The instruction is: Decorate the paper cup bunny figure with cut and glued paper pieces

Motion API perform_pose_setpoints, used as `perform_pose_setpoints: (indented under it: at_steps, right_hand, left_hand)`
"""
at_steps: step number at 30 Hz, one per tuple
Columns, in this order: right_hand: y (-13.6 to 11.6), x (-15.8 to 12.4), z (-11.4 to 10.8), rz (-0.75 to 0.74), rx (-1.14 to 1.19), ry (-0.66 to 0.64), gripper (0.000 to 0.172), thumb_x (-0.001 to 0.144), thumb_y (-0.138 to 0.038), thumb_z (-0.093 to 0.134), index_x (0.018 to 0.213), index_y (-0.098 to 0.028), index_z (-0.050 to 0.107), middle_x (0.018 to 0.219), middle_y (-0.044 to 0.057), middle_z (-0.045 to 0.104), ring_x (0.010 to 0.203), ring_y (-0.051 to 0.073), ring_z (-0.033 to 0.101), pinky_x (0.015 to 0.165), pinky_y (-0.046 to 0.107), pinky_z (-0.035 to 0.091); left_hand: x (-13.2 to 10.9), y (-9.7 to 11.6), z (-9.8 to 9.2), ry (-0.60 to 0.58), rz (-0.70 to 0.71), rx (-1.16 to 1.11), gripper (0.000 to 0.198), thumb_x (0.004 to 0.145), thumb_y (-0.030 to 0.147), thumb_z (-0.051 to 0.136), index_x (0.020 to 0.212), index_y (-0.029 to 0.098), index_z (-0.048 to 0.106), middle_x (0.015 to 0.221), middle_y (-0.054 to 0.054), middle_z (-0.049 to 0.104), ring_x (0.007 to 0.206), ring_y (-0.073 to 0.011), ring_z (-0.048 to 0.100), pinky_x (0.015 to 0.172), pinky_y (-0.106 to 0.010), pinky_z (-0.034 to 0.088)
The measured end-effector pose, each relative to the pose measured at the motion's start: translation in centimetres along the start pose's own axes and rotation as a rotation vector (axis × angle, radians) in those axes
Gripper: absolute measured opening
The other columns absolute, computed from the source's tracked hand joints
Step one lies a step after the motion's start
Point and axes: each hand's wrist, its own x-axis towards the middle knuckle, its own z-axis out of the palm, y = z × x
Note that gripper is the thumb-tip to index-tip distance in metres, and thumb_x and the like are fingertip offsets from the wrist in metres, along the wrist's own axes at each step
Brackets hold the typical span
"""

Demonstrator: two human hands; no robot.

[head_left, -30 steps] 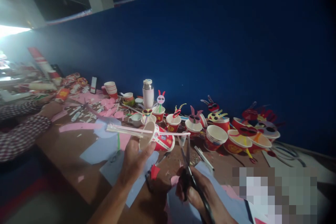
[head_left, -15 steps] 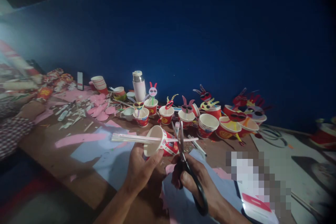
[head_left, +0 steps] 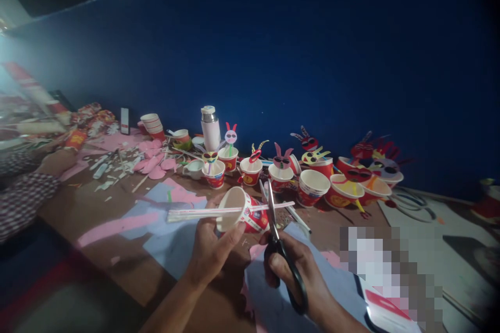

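Far to the left of the left hand [head_left: 213,242], a co-worker's hand [head_left: 54,161] in a checked sleeve [head_left: 25,197] has a red packet [head_left: 76,139]. Beyond the left hand and to its left stand nested cups [head_left: 152,126], then a cup with a white spoon [head_left: 181,138] in it and a pale cup [head_left: 194,169]. A capped flask [head_left: 211,132] rises directly beyond the hand. Nearer than the flask, one cup [head_left: 214,180] has a yellow paper figure in it, and the next [head_left: 229,164] a rabbit head on a green stalk.

The left hand is curled around a red paper cup [head_left: 255,222] tipped on its side, its mouth facing left. Thin pale strips [head_left: 187,214] lie across that mouth and run out to the right.

The right hand [head_left: 297,263], just right of the tipped cup, is closed on the black handles of scissors [head_left: 278,244], whose slightly parted blades meet the strips' right end.

Beyond the right hand, cups hold a red horned figure [head_left: 255,155] and a mauve rabbit figure [head_left: 283,158]. Further right, stacked cups [head_left: 312,196] show a pale inside; past them, one cup [head_left: 338,201] has yellow inside, another [head_left: 371,197] orange.
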Motion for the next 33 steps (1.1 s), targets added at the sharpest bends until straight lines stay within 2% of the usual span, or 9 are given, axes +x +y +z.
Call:
perform_pose_setpoints:
  at_steps: [5,8,11,14,17,21,24,29,33]
  right_hand:
    - [0.4,0.3,-0.3,0.124,-0.034,-0.017,0.041,0.072,-0.051,0.059,0.089,-0.014,0.052,0.049,-0.006,0.046,0.04,0.008,0.042,0.04,0.02,0.034]
    - [0.0,0.9,-1.5,0.181,-0.165,-0.05,0.039,0.069,-0.044,0.065,0.092,-0.016,0.05,0.058,-0.003,0.054,0.045,0.01,0.048,0.043,0.021,0.036]
    - [-0.5,1.7,-3.1,0.177,-0.533,0.007,0.033,0.07,-0.036,0.063,0.094,-0.02,0.047,0.062,-0.001,0.061,0.054,0.016,0.056,0.05,0.025,0.04]
    - [-0.1,2.3,-4.4,0.205,-0.953,0.072,0.032,0.073,-0.032,0.058,0.099,-0.019,0.047,0.068,0.003,0.066,0.063,0.024,0.061,0.057,0.031,0.042]
    - [1.4,2.6,-4.8,0.168,-1.146,0.05,0.038,0.073,-0.028,0.056,0.108,-0.016,0.047,0.088,0.01,0.068,0.081,0.029,0.063,0.066,0.035,0.044]
    - [2.8,2.5,-5.0,0.126,-1.199,-0.063,0.036,0.076,-0.018,0.051,0.111,-0.015,0.048,0.091,0.009,0.069,0.084,0.025,0.064,0.07,0.032,0.046]
    - [2.6,2.3,-5.1,0.155,-1.412,-0.069,0.037,0.075,-0.013,0.05,0.112,-0.014,0.05,0.092,0.011,0.068,0.086,0.027,0.064,0.071,0.034,0.046]
    - [2.0,2.0,-4.8,0.153,-1.622,-0.036,0.034,0.075,-0.011,0.051,0.109,-0.013,0.054,0.091,0.013,0.067,0.085,0.029,0.064,0.069,0.035,0.047]
    - [1.5,1.8,-4.5,0.109,-1.597,-0.069,0.031,0.075,-0.009,0.05,0.105,-0.015,0.056,0.086,0.011,0.068,0.082,0.026,0.064,0.068,0.033,0.047]
  left_hand:
    - [0.5,0.3,-1.4,-0.04,0.009,0.03,0.043,0.074,0.037,0.059,0.109,0.011,0.059,0.074,-0.006,0.066,0.088,-0.0254,0.061,0.088,-0.039,0.044]
    - [1.2,0.6,-3.8,-0.129,0.014,0.038,0.041,0.074,0.033,0.06,0.11,0.012,0.059,0.092,-0.009,0.066,0.102,-0.027,0.056,0.092,-0.039,0.041]
    - [2.0,0.7,-7.2,-0.21,0.032,0.114,0.037,0.07,0.029,0.063,0.104,0.014,0.063,0.107,-0.01,0.062,0.117,-0.0286,0.045,0.099,-0.038,0.034]
    - [2.4,0.3,-10.3,-0.342,-0.065,-0.014,0.053,0.065,0.033,0.067,0.114,0.016,0.057,0.106,-0.008,0.063,0.102,-0.0288,0.056,0.086,-0.036,0.044]
    - [2.6,-0.4,-11.9,-0.494,-0.164,-0.142,0.069,0.056,0.033,0.074,0.12,0.017,0.052,0.105,-0.008,0.063,0.092,-0.0281,0.06,0.073,-0.033,0.048]
    - [3.1,-0.9,-12.0,-0.59,-0.236,-0.177,0.076,0.053,0.02,0.075,0.124,0.02,0.048,0.11,-0.008,0.061,0.094,-0.0267,0.059,0.073,-0.031,0.047]
    - [3.7,-0.6,-11.6,-0.668,-0.28,-0.162,0.079,0.052,0.019,0.075,0.125,0.02,0.046,0.119,-0.008,0.057,0.101,-0.0276,0.056,0.079,-0.032,0.046]
    - [4.2,1.6,-10.9,-0.782,-0.215,0.099,0.08,0.052,0.018,0.074,0.127,0.014,0.045,0.118,-0.009,0.057,0.107,-0.0286,0.051,0.09,-0.034,0.04]
    - [3.0,2.8,-9.7,-0.704,-0.277,0.12,0.069,0.047,0.021,0.074,0.113,0.01,0.058,0.102,-0.01,0.065,0.104,-0.0328,0.054,0.078,-0.036,0.047]
